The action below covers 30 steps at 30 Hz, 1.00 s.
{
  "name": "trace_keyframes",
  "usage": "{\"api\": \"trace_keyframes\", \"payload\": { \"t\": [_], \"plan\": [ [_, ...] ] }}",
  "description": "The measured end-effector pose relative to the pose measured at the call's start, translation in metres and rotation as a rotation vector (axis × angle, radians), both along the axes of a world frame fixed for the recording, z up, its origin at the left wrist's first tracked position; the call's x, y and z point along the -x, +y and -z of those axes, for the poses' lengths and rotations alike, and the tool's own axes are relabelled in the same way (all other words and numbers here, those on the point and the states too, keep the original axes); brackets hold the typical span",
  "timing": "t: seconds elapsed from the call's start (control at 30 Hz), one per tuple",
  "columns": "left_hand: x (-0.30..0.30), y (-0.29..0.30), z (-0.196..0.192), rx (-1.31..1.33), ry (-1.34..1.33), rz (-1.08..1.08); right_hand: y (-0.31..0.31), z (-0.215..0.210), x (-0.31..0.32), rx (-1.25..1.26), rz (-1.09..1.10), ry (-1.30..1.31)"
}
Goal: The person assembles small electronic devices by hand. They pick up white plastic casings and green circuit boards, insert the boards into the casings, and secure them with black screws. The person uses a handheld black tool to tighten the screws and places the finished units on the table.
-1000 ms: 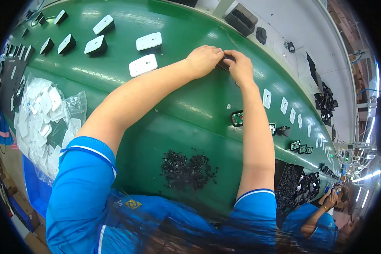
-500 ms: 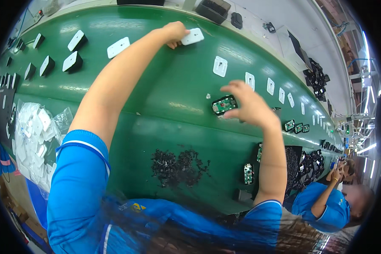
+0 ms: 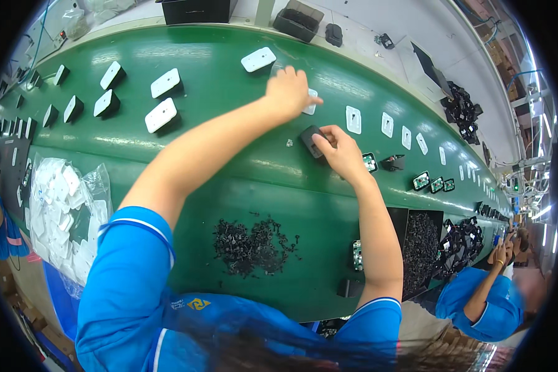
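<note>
My right hand (image 3: 341, 150) grips a black plastic housing (image 3: 313, 141), tilted, with its smooth dark side showing. My left hand (image 3: 288, 94) is beyond it with fingers apart, its thumb across a white rectangular cover (image 3: 310, 109) on the green bench. Left of that hand stands a black box with a white top (image 3: 258, 59). Just behind my right fingers lies a housing with a green circuit board (image 3: 370, 162), partly hidden. Near the held housing sits a tiny pale part (image 3: 289, 143).
White covers (image 3: 353, 119) line the right side. White-topped boxes (image 3: 161, 116) stand leftward. A bag of white covers (image 3: 59, 204) lies at left, a heap of small black parts (image 3: 251, 245) nearer me. A black tray (image 3: 423, 248) is right of my forearm; a co-worker (image 3: 483, 297) sits beyond.
My left hand has let go of the white-topped piece and come right to a white cover. My right hand, open beside a circuit-board housing before, now grips a black housing, no board showing.
</note>
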State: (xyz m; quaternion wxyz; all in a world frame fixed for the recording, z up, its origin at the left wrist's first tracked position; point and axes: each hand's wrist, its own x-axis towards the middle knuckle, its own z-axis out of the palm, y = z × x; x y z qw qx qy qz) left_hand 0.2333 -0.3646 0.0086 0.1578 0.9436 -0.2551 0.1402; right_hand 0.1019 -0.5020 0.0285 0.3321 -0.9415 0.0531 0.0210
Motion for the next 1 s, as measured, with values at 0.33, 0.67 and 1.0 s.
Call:
{"api": "trace_keyframes", "payload": {
  "t": [0.33, 0.67, 1.0],
  "plan": [
    [0.010, 0.014, 0.028, -0.020, -0.031, 0.332, 0.006, -0.004, 0.020, 0.228, -0.085, -0.241],
    [0.008, 0.063, 0.023, 0.454, 0.145, 0.577, 0.009, -0.010, -0.036, 0.110, -0.158, -0.413],
    [0.007, 0.074, 0.037, 0.341, 0.141, 0.592, 0.011, 0.005, -0.060, 0.097, -0.203, -0.270]
  ]
}}
